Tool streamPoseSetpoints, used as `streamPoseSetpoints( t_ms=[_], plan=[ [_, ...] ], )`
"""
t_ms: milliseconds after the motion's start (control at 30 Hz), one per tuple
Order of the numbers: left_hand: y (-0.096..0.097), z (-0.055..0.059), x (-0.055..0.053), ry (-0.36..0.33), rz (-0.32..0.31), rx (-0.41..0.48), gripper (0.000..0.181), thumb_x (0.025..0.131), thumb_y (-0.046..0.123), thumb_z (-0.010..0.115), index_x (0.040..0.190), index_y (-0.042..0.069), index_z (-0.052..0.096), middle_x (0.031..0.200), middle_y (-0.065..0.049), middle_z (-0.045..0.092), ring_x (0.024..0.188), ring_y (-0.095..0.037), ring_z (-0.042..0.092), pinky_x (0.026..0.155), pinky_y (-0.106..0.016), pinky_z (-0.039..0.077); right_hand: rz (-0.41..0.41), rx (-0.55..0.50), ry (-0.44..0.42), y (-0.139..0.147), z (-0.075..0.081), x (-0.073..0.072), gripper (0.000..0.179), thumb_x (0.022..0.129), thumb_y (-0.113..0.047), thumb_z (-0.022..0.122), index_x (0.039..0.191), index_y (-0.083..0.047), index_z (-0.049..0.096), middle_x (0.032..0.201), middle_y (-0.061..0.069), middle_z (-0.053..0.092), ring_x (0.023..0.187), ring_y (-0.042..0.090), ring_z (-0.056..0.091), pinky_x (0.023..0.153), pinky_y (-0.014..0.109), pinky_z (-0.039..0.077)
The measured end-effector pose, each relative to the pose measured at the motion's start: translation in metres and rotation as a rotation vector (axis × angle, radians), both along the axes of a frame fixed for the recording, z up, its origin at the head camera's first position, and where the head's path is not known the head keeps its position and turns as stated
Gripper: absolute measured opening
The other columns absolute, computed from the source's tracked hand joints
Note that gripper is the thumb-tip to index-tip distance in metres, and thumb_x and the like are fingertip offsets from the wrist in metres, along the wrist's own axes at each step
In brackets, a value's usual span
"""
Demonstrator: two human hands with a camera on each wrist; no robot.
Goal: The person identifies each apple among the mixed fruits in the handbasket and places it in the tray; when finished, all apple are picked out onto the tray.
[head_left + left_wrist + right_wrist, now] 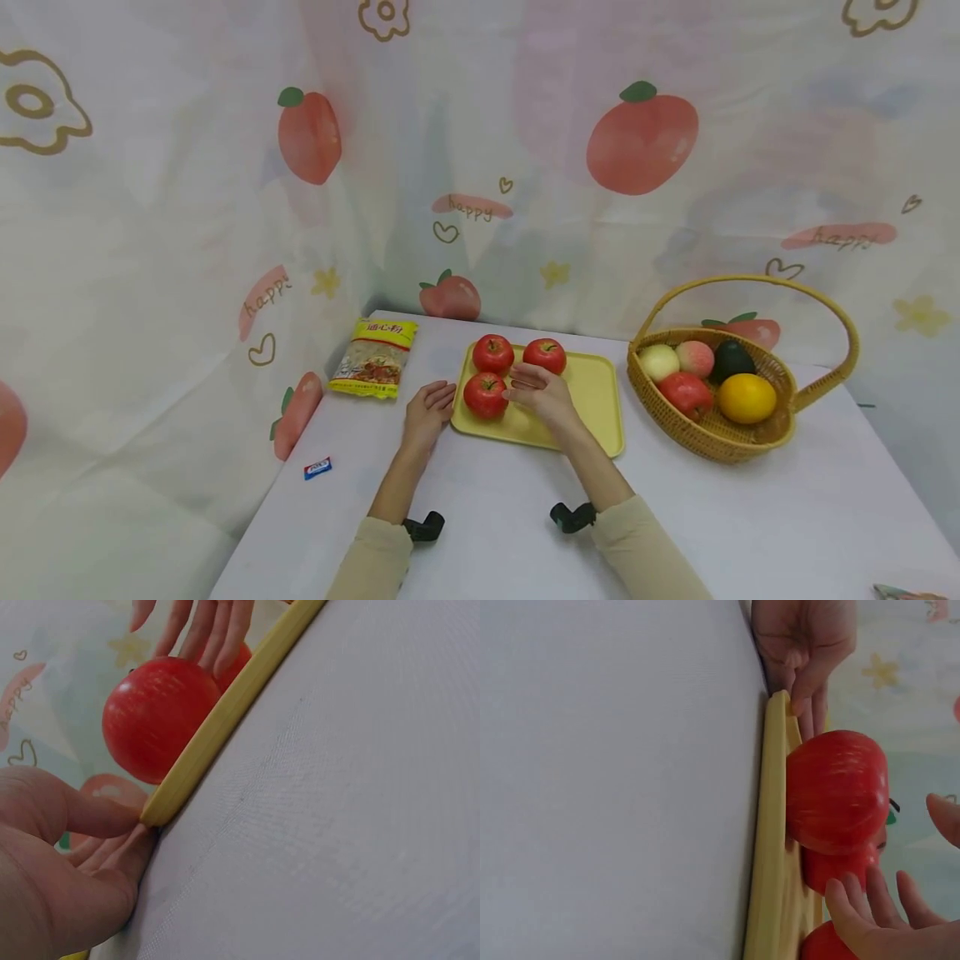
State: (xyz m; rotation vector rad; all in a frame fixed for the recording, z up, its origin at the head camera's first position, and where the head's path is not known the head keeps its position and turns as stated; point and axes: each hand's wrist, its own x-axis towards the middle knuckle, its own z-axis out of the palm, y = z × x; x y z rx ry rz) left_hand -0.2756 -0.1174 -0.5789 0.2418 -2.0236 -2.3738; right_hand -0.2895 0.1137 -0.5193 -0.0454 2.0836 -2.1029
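Note:
Three red apples, a front one [483, 397], a back-left one [492, 354] and a back-right one [545, 354], stand on a yellow tray [602, 400]. My left hand [427, 418] is at the tray's left side. In the left wrist view its thumb lies on the rim [214, 724] near a corner, with the fingers along the outside. Over the tray, my right hand [547, 402] has loosely spread fingers and holds nothing. Its fingertips are beside the front apple; whether they touch it, I cannot tell. The right wrist view shows these fingers [881, 904] close to the apples.
Right of the tray stands a wicker basket [712, 446] with a tall handle and several fruits inside. A yellow food packet [375, 357] lies at the back left. Nearer on the left is a small blue-and-red wrapper [317, 468]. Patterned cloth [540, 250] hangs behind the white table [495, 517].

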Motion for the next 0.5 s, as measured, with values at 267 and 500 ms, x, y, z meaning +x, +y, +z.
streamPoseSetpoints(
  t_ms=[267,500],
  plan=[
    [-0.001,0.003,0.001,-0.006,0.013,-0.001,0.052,0.097,-0.016,0.057,0.148,-0.006,0.048,0.144,-0.025,0.06,0.135,-0.036,0.058,0.11,-0.04,0.051,0.023,-0.03,0.038,0.013,0.024,0.004,0.057,0.094,0.0,0.074,0.147,0.002,0.053,0.144,0.023,0.061,0.139,0.037,0.053,0.103,0.027,0.056],
    [0.0,0.002,0.002,-0.002,0.006,0.001,0.053,0.096,-0.017,0.057,0.147,-0.007,0.048,0.144,-0.026,0.059,0.135,-0.037,0.057,0.111,-0.04,0.051,-0.008,-0.052,-0.003,0.028,0.043,0.008,0.054,0.098,-0.007,0.07,0.148,0.002,0.052,0.143,0.02,0.062,0.114,0.017,0.07,0.109,0.047,0.053]
  ],
)
